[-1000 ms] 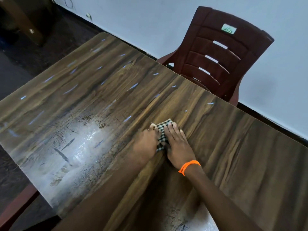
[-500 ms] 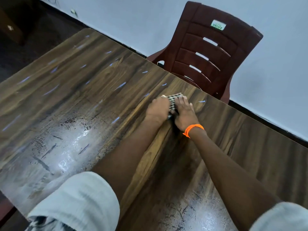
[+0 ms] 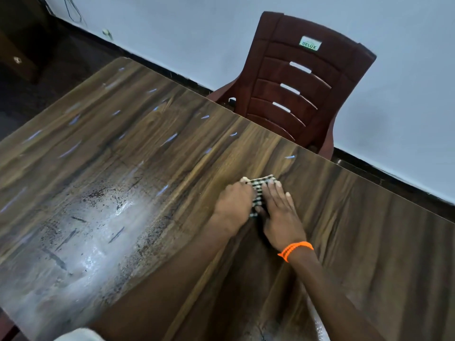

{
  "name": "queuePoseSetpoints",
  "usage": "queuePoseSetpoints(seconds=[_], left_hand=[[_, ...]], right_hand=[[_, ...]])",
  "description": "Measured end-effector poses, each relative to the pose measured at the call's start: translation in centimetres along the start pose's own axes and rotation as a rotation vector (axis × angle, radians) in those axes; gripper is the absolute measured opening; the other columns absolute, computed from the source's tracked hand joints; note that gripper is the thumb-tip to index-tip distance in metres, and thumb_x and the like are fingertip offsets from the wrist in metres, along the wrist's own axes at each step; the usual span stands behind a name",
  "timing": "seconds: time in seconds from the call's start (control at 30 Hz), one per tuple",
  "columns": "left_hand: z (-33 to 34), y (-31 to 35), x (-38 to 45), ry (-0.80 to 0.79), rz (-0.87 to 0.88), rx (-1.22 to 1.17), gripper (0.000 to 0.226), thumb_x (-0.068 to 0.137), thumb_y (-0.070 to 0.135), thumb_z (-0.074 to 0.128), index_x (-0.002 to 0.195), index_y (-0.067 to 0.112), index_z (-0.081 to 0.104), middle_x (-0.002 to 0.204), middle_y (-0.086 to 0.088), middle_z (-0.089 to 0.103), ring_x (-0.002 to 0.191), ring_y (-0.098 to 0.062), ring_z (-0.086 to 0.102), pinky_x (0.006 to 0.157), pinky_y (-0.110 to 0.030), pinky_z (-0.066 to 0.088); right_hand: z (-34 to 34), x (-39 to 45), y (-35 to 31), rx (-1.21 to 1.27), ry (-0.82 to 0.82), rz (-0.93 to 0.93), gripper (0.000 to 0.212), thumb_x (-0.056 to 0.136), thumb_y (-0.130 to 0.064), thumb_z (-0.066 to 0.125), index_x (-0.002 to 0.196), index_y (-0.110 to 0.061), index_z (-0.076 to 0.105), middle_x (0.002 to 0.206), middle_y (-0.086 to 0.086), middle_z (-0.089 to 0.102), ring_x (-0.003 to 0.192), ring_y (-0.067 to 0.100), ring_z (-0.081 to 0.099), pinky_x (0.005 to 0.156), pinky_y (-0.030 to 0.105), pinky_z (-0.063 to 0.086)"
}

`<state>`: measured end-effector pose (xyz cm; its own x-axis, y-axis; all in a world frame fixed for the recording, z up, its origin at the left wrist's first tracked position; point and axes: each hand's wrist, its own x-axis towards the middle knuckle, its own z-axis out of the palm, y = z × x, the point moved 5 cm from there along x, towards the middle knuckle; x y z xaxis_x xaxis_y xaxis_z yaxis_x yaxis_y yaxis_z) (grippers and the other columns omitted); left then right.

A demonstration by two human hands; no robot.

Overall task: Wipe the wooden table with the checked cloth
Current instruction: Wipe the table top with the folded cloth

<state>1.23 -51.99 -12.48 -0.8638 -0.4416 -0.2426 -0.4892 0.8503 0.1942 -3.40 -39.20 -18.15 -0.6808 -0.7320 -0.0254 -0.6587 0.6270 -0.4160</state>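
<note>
We seem to be in a plain room of a home or small eatery, judged from the wooden table (image 3: pixel 172 168) with its worn, glossy laminate top. Just behind the table's far edge stands a moulded maroon plastic chair (image 3: pixel 295 89) with a slatted back and a small "DELUX" sticker (image 3: pixel 310 43). Beyond the table we see a bare pale wall (image 3: pixel 172 28) with a dark skirting, a dark floor (image 3: pixel 69 67) to its far left, and a brown piece of furniture (image 3: pixel 17 52) in that corner.
</note>
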Motion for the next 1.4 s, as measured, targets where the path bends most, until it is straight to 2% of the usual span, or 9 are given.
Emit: queuePoseSetpoints(seconds=[0.1,0.3,0.4,0.57,0.73,0.93,1.03,1.23,1.4], left_hand=[[0.2,4.0,2.0,0.033,0.097,-0.007,0.027,0.103,0.019,0.04,0.119,0.011,0.061,0.12,-0.011,0.063,0.107,-0.031,0.065,0.085,-0.04,0.053],[-0.6,7.2,8.1,0.068,0.138,-0.088,0.027,0.093,0.019,0.058,0.119,0.013,0.064,0.124,-0.01,0.061,0.111,-0.029,0.064,0.088,-0.038,0.053],[-1.5,5.9,10.8,0.089,0.095,-0.126,0.028,0.094,0.016,0.056,0.12,0.011,0.064,0.123,-0.012,0.06,0.113,-0.032,0.062,0.09,-0.04,0.052],[-3.4,1.4,14.0,0.124,0.056,-0.104,0.035,0.087,0.018,0.068,0.121,0.01,0.062,0.123,-0.015,0.06,0.114,-0.034,0.061,0.091,-0.04,0.052],[-4.8,-4.7,14.8,0.136,-0.117,-0.128,0.032,0.092,0.019,0.061,0.123,0.009,0.062,0.125,-0.017,0.06,0.116,-0.036,0.059,0.096,-0.041,0.049],[-3.8,-7.7,10.2,0.107,-0.225,-0.118,0.027,0.097,0.02,0.051,0.117,0.014,0.068,0.116,-0.015,0.067,0.109,-0.034,0.063,0.092,-0.038,0.051],[-2.7,-5.7,7.2,0.086,-0.162,-0.048,0.026,0.098,0.021,0.049,0.117,0.014,0.066,0.114,-0.013,0.067,0.107,-0.032,0.064,0.089,-0.039,0.052],[-0.5,2.8,5.2,0.044,-0.008,-0.109,0.025,0.099,0.016,0.045,0.111,0.01,0.066,0.113,-0.013,0.068,0.103,-0.033,0.067,0.084,-0.04,0.054],[0.2,9.7,7.4,0.034,0.185,-0.162,0.024,0.098,0.015,0.048,0.113,0.007,0.065,0.119,-0.012,0.063,0.108,-0.033,0.065,0.087,-0.041,0.054]], right_hand=[[-2.0,0.8,3.7,-0.021,0.022,0.085,0.064,0.1,-0.025,0.049,0.156,-0.02,0.019,0.165,-0.002,0.011,0.15,0.007,-0.004,0.122,0.031,-0.003],[-4.3,7.2,7.8,0.009,0.01,0.199,0.061,0.1,-0.024,0.045,0.156,-0.017,0.021,0.165,0.004,0.011,0.153,0.017,0.001,0.123,0.036,-0.001],[-4.4,11.4,7.6,0.008,-0.017,0.186,0.06,0.1,-0.023,0.045,0.155,-0.015,0.021,0.165,0.005,0.012,0.153,0.021,0.001,0.123,0.041,0.002],[-3.2,17.6,4.8,0.012,-0.071,0.113,0.062,0.098,-0.021,0.045,0.155,-0.016,0.02,0.165,0.005,0.011,0.153,0.023,0.001,0.123,0.043,0.003],[-1.0,21.0,-0.4,0.0,-0.104,0.004,0.062,0.1,-0.028,0.044,0.155,-0.015,0.02,0.165,0.003,0.01,0.153,0.021,0.001,0.122,0.042,0.002],[0.9,17.3,-3.7,0.024,-0.124,-0.125,0.061,0.101,-0.033,0.043,0.155,-0.017,0.02,0.165,0.001,0.012,0.153,0.018,0.001,0.122,0.039,0.001],[0.7,13.2,-2.7,0.074,-0.116,-0.137,0.061,0.102,-0.034,0.043,0.156,-0.018,0.02,0.165,-0.001,0.011,0.153,0.015,0.0,0.122,0.035,-0.001],[-2.4,5.2,3.9,0.054,-0.01,0.028,0.061,0.101,-0.03,0.048,0.155,-0.019,0.023,0.165,0.0,0.011,0.153,0.014,0.001,0.122,0.034,0.001],[-5.2,4.0,9.9,0.02,0.042,0.219,0.06,0.099,-0.025,0.05,0.154,-0.013,0.027,0.164,0.007,0.015,0.153,0.022,0.006,0.123,0.043,0.006]])
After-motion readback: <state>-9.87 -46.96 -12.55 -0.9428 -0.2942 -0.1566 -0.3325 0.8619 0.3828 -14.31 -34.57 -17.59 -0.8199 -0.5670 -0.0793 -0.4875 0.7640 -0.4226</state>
